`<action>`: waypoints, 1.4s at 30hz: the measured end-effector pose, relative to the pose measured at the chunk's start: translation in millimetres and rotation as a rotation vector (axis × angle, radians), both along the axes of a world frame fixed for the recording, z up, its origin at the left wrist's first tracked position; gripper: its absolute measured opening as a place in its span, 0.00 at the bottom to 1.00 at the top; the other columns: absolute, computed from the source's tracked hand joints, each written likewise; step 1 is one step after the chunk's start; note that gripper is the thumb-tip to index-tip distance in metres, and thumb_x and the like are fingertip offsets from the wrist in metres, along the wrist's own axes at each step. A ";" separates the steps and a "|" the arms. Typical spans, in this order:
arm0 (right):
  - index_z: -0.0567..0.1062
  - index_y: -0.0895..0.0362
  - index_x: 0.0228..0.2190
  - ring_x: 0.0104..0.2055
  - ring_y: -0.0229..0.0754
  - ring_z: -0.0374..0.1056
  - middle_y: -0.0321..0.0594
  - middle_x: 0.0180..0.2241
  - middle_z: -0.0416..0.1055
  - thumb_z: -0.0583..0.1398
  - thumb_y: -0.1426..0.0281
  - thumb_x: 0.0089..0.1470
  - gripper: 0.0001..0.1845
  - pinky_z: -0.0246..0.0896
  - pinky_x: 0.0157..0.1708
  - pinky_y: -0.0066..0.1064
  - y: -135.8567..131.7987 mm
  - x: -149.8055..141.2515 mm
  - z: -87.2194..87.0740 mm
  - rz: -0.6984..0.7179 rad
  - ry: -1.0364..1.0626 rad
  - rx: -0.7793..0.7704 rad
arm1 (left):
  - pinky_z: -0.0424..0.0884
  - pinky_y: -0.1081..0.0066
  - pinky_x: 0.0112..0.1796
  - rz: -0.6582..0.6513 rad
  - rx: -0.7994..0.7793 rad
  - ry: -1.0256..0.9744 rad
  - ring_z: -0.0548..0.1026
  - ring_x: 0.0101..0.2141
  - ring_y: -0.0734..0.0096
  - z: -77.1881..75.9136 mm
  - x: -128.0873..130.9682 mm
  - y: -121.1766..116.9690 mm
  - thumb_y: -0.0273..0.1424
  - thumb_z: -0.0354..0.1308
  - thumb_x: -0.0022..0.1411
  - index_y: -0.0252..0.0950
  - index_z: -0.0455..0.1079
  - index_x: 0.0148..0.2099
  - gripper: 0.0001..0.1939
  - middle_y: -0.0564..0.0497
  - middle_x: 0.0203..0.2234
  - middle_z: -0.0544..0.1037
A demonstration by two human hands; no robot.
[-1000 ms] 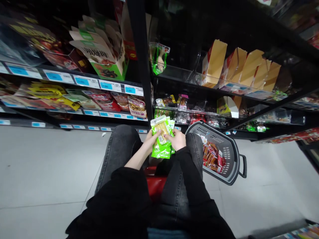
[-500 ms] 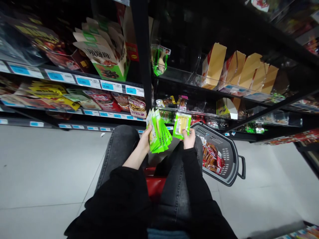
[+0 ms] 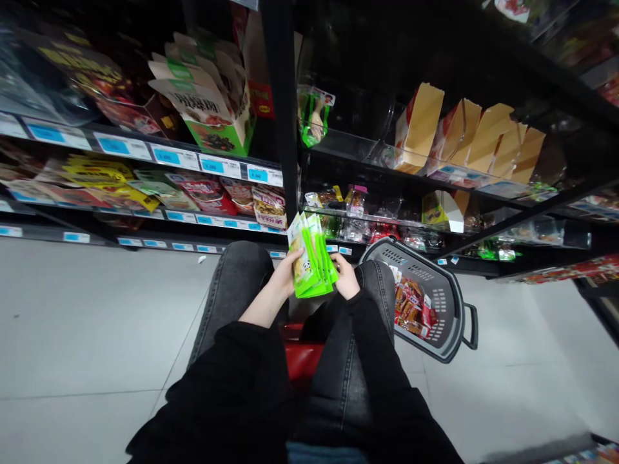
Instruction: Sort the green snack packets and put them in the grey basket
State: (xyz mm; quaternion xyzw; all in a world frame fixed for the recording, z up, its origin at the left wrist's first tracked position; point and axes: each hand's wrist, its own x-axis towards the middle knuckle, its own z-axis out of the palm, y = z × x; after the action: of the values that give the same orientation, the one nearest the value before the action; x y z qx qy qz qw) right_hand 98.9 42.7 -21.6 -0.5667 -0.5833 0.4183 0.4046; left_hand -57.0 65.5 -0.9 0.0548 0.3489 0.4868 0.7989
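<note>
Packets (image 3: 315,267), bright green and fanned out, are held upright above the lap, on the near side of the dark shelves (image 3: 284,116). The left hand (image 3: 283,277) has its grip clamped on their left edge, thumb in front. The right hand (image 3: 347,280) meets their right edge; its fingertips are partly hidden, so I cannot tell whether its grip is closed. To the right, a grey basket (image 3: 451,316) holds red-wrapped packs (image 3: 411,305).
</note>
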 end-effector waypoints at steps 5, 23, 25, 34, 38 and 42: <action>0.69 0.56 0.23 0.24 0.35 0.59 0.33 0.21 0.63 0.53 0.57 0.49 0.16 0.55 0.26 0.27 0.7 12.1 12.8 -0.258 -0.037 0.047 | 0.74 0.66 0.30 0.028 0.035 0.194 0.76 0.24 0.66 -5.6 3.9 -0.7 0.23 0.60 0.46 0.34 0.65 0.47 0.22 0.50 0.26 0.78; 0.66 0.54 0.19 0.23 0.35 0.58 0.31 0.20 0.62 0.59 0.61 0.42 0.11 0.53 0.27 0.27 -6.8 -11.4 22.2 -0.231 -0.317 -0.019 | 0.74 0.64 0.32 -0.051 0.087 0.250 0.77 0.28 0.61 -12.9 13.4 -7.1 0.24 0.65 0.42 0.33 0.65 0.45 0.25 0.44 0.31 0.78; 0.67 0.54 0.20 0.23 0.35 0.59 0.31 0.19 0.64 0.57 0.60 0.45 0.11 0.54 0.27 0.27 -7.5 -10.7 22.1 -0.260 -0.270 0.002 | 0.74 0.63 0.32 -0.047 0.033 0.196 0.77 0.28 0.61 -12.8 14.0 -5.7 0.28 0.64 0.46 0.32 0.65 0.46 0.23 0.44 0.31 0.78; 0.68 0.54 0.31 0.29 0.39 0.65 0.34 0.26 0.71 0.52 0.63 0.47 0.10 0.59 0.32 0.30 -0.2 8.4 8.6 -0.397 -0.034 -0.002 | 0.74 0.60 0.35 0.029 0.051 0.274 0.78 0.30 0.60 -18.3 11.8 -4.1 0.28 0.65 0.46 0.35 0.66 0.44 0.21 0.45 0.31 0.79; 0.63 0.55 0.28 0.24 0.36 0.62 0.31 0.22 0.65 0.55 0.66 0.42 0.08 0.58 0.27 0.28 7.0 28.5 4.6 -0.292 0.352 -0.129 | 0.73 0.56 0.36 0.015 0.062 0.245 0.78 0.31 0.57 -16.9 9.4 -2.8 0.26 0.65 0.45 0.34 0.66 0.46 0.23 0.44 0.32 0.79; 0.62 0.53 0.30 0.15 0.30 0.48 0.26 0.18 0.54 0.56 0.65 0.42 0.10 0.48 0.19 0.25 3.3 42.5 17.1 -0.129 0.710 -0.168 | 0.73 0.57 0.37 0.000 0.041 0.173 0.77 0.31 0.58 -13.8 7.5 -0.2 0.26 0.63 0.46 0.31 0.68 0.44 0.20 0.43 0.30 0.79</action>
State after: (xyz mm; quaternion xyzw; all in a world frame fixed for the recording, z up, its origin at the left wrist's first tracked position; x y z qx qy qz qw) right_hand 141.5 46.0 -4.5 -0.4529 -0.3334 0.6090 0.5593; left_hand -49.4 65.3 -14.7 0.1130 0.4066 0.4871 0.7646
